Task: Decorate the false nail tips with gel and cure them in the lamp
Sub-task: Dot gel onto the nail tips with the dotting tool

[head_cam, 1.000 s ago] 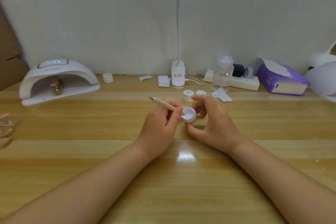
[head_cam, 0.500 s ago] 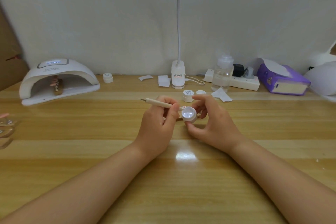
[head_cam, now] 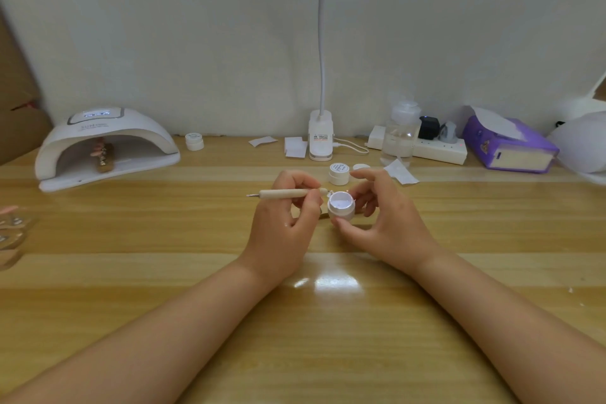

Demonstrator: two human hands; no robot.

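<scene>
Pale wall is seen behind a wooden desk (head_cam: 426, 321), lit from above by a clip-on desk lamp (head_cam: 320, 141) at the far edge. At the far left a white curing lamp (head_cam: 105, 141) is switched on, and a holder of nail tips (head_cam: 104, 154) can be made out inside it. More nail tips (head_cam: 11, 226) are laid at the left edge, only partly in view.

Near the middle, a small white gel pot (head_cam: 341, 205), lid off, is held tilted toward the camera by the right hand (head_cam: 383, 223), thumb below and fingers curled behind it. A slim cream tool (head_cam: 285, 193) is pinched in the left hand (head_cam: 282, 226), so both grips are closed on something. The tool is now laid almost level, its right end just at the pot's rim, its metal tip pointing left. A second earlier that right end was dipped down into the pot and the shaft was slanted; it has since been raised and the pot turned up slightly. From this it is judged that gel has been picked up, though whether any clings to the tool is too small to tell. A loading step would then be finished and a nail tip would be needed next.

A closed pot (head_cam: 338, 173) and a loose lid (head_cam: 360, 167) are set just beyond the hands, another pot (head_cam: 194, 141) beside the curing lamp. A clear bottle (head_cam: 400, 134), a power strip (head_cam: 439, 149), a purple tissue box (head_cam: 511, 147) and paper scraps (head_cam: 400, 171) are ranged along the far right.
</scene>
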